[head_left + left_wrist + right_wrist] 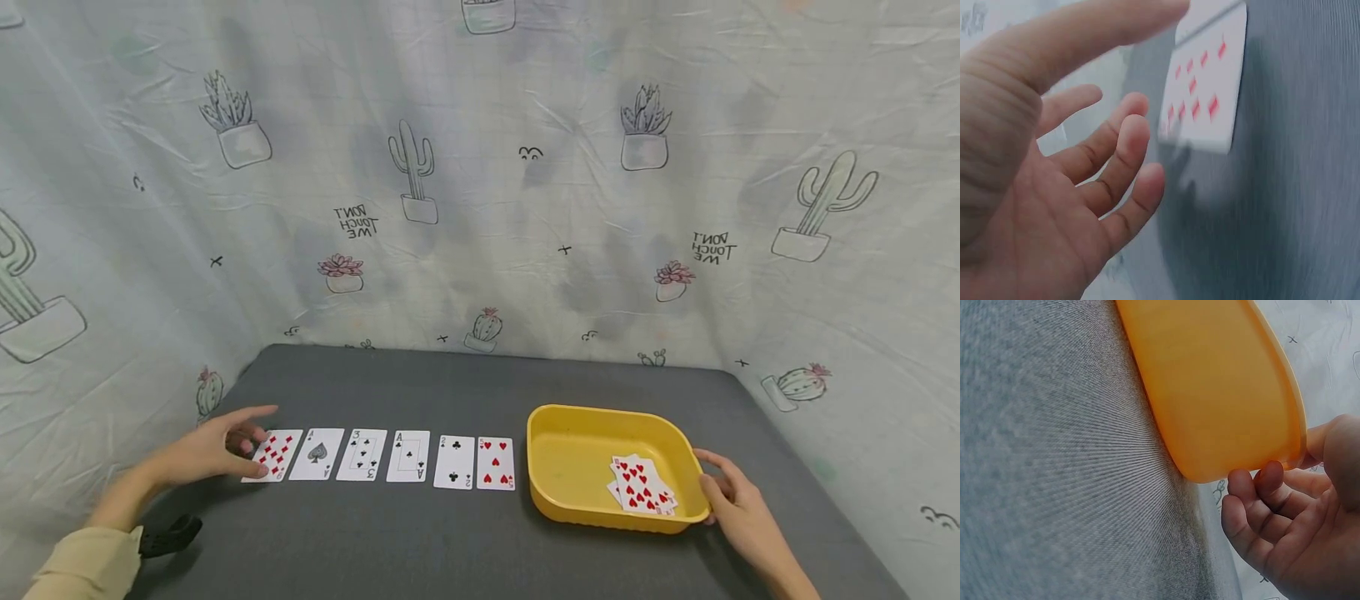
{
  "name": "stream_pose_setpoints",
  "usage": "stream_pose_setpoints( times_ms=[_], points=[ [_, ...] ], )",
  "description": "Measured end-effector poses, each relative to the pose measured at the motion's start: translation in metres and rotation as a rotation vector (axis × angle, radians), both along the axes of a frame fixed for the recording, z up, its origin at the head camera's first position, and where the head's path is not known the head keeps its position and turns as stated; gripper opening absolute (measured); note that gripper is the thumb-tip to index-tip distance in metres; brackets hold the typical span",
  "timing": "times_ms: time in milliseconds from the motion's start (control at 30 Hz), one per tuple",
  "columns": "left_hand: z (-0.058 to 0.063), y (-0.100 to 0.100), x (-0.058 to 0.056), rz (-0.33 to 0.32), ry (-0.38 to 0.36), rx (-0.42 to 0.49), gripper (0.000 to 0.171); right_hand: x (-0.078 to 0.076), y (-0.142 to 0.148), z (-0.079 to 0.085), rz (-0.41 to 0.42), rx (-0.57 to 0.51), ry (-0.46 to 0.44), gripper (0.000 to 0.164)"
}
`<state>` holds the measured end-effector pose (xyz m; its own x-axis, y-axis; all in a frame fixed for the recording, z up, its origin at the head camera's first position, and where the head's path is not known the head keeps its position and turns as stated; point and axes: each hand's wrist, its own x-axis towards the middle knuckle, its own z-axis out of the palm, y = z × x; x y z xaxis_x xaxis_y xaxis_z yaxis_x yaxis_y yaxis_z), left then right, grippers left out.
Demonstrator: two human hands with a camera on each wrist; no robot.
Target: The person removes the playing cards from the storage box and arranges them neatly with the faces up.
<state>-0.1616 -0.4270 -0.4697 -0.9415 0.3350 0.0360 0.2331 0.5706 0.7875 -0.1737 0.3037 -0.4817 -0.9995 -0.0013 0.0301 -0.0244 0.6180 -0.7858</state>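
Observation:
My left hand [213, 450] is at the left end of a row of face-up playing cards, over the red diamonds card [279, 450]. Its fingers are spread and loosely bent, and the thumb tip overlaps the card's near end. In the left wrist view that diamonds card [1200, 94] lies on the grey cloth, with a gap between thumb and fingers. On the right, my right hand [738, 504] grips the right end of a yellow plastic tray [570, 500], its thumb at the rim and fingertips against the outer wall.
To the right of the diamonds card lie the ace of spades [317, 454], three of clubs [362, 467], ace of clubs [408, 467], two of clubs [454, 461] and a hearts card [496, 471]. Inside the tray is a loose pile of cards [637, 483]. A printed curtain [480, 250] surrounds the table.

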Motion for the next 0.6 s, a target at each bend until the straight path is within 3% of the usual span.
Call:
stream_pose_setpoints(
  times_ms=[267,600],
  points=[
    [0.014,0.053,-0.006,-0.023,0.102,0.020,0.092,0.000,0.000,0.000,-0.002,-0.014,-0.006,0.046],
    [0.038,0.135,-0.017,-0.135,0.148,0.011,0.091,0.000,-0.001,0.002,-0.005,-0.030,-0.015,0.045]
  ],
)
